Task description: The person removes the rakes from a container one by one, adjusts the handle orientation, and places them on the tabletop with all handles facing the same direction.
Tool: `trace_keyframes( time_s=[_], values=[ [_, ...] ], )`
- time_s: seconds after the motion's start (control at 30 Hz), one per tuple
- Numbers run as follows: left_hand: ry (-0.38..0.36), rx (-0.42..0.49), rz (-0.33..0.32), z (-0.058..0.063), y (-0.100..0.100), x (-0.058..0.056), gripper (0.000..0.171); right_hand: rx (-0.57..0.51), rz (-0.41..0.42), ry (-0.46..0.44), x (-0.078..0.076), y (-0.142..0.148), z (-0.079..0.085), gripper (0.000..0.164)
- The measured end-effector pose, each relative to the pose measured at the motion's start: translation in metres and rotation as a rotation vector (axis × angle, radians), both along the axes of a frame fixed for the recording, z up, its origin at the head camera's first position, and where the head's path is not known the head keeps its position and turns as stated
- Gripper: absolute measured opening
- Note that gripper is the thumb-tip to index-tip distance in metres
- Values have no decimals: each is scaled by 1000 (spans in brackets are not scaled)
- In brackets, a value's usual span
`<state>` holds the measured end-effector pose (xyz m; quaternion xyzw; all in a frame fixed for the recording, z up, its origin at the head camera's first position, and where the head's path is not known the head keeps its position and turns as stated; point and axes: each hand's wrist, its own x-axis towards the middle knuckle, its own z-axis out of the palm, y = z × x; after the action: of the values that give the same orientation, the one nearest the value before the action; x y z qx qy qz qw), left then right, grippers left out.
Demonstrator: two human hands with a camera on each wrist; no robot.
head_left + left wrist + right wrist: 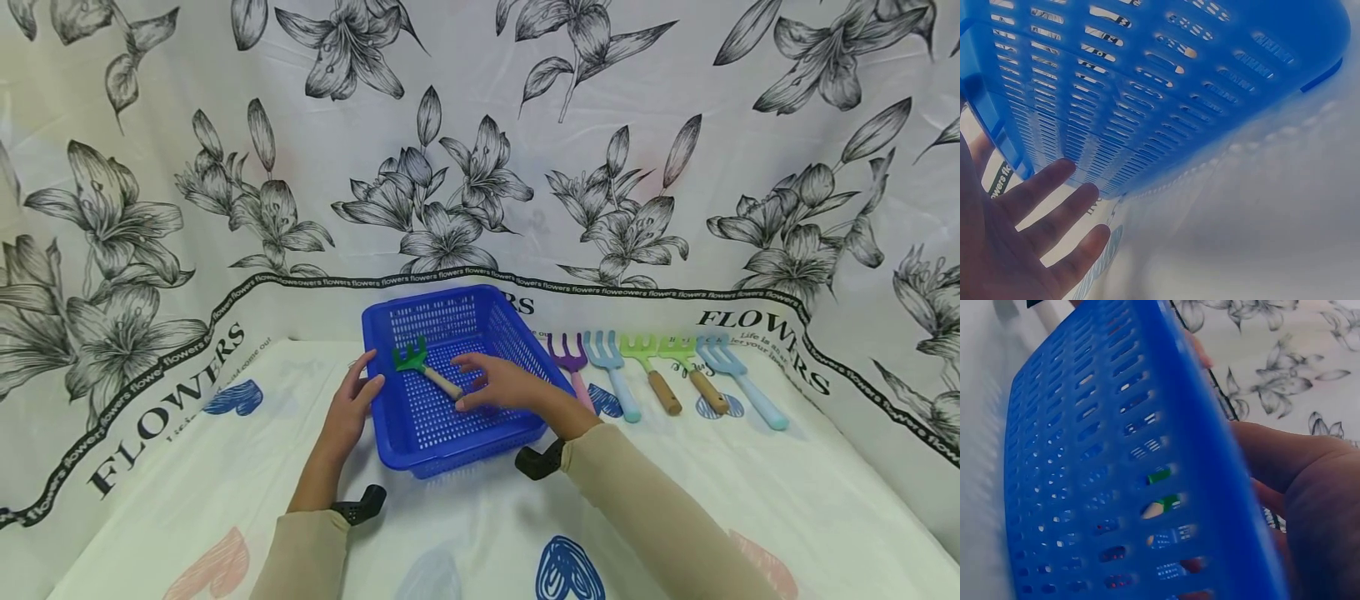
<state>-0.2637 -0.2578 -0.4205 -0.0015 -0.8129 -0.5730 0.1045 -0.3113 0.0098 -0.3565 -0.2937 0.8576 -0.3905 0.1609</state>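
Observation:
A blue plastic basket (480, 447) with slotted walls stands on the cloth in front of me. Inside it lies a small garden hand fork (438, 379) with green tines and a pale wooden handle. My right hand (498, 385) reaches over the basket's right side, its loosely curved fingers and thumb spread apart around the end of the handle. At the left rim is my left hand (352, 406), with thumb and index fingertips right at the edge. In the left wrist view, its other fingers (1054, 215) stretch out beside the slotted wall.
To the right of the basket several more hand forks lie in a row: a purple one (572, 362) with a pink handle, blue ones (615, 379), and green ones (656, 379) with wooden handles. A flower-printed cloth (450, 208) hangs behind.

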Motion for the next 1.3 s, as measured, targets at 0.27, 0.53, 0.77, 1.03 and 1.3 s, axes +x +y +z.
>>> trace_keyframes(
  time_s=[0.27,0.53,0.77,1.03,1.3],
  values=[
    [-14,8,-20,13,5,7,64,59,45,-22,-2,-5,-4,69],
    [6,18,-36,30,14,21,62,133,85,-41,-5,-9,-8,71],
    [0,24,-35,29,12,22,62,238,119,-47,-7,-13,-10,74],
    [3,15,-36,26,11,19,62,329,117,-80,-11,-17,-12,78],
    [3,29,-20,-1,-3,-1,59,354,146,-59,-9,-17,-13,73]
  ],
)
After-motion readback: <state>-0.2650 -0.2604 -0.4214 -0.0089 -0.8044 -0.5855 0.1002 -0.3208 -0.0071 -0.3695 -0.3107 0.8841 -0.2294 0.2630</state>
